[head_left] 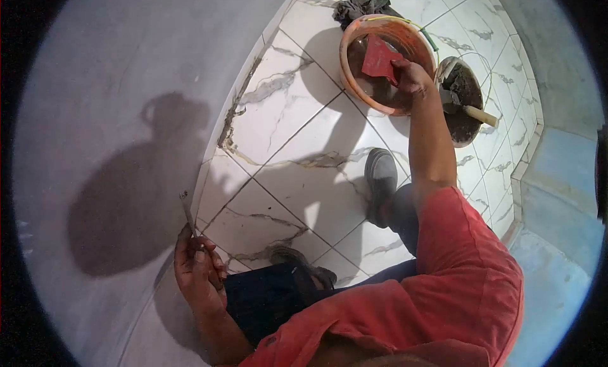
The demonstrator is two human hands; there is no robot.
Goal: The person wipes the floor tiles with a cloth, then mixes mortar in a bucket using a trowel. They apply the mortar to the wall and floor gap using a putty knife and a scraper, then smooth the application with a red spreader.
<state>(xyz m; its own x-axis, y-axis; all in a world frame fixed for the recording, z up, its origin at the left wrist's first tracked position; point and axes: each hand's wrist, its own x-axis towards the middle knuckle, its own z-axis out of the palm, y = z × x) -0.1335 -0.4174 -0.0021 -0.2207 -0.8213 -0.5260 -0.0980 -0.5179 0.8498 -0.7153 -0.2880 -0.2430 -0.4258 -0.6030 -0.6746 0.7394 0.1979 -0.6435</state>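
Observation:
My right hand [413, 79] is closed on the edge of a flat red piece [380, 58], which may be a cloth or a plastic sheet. It holds this piece over the opening of an orange bucket [345, 69] with murky water [370, 88] inside. Near the grey wall, my left hand [201, 269] grips a thin metal tool [187, 210] like a narrow spatula, pointing up and away. A small dark lump sits on the tool's tip. The tool's lower end is hidden by my fingers.
Right of the bucket stands a container [465, 136] of dark mortar, with a wooden-handled trowel [481, 115] lying in it. A dark crumpled cloth [361, 10] lies behind the bucket. White marbled tiles [285, 139] cover the floor between the grey wall [126, 63] and the bluish right wall [557, 259].

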